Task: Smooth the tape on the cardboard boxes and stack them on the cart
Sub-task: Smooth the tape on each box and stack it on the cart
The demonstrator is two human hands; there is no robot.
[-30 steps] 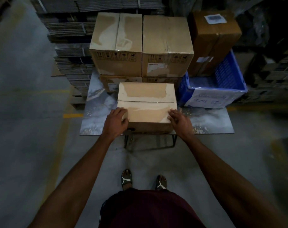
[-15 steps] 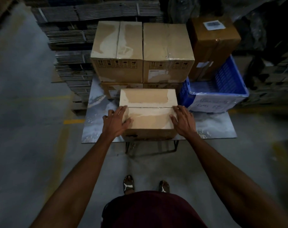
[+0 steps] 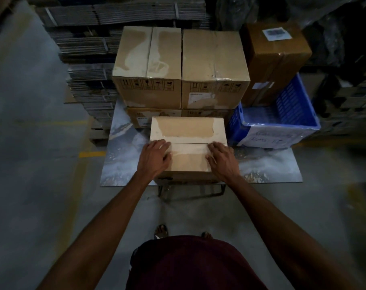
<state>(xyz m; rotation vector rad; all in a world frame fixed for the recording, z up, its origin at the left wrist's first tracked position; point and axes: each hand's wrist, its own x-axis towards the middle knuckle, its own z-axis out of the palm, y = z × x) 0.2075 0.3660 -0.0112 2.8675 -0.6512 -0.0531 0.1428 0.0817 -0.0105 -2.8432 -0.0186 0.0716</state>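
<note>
Both hands have slid inward from the box's side edges onto its taped top.

Head view: the left hand (image 3: 155,159) and right hand (image 3: 222,159) lie flat on the near half of the box (image 3: 188,130), fingers (image 3: 160,144) straight and slightly spread, pressing at the tape (image 3: 188,147) along its centre seam. The box sits at the near edge of a marbled grey counter (image 3: 268,168). Behind it stand stacked boxes (image 3: 180,68); to the right a blue crate (image 3: 291,109) and a brown carton (image 3: 276,57). Bundled flat cardboard (image 3: 83,65) lines the dim room's grey concrete floor (image 3: 31,164), marked with a yellow line (image 3: 92,154).
</note>
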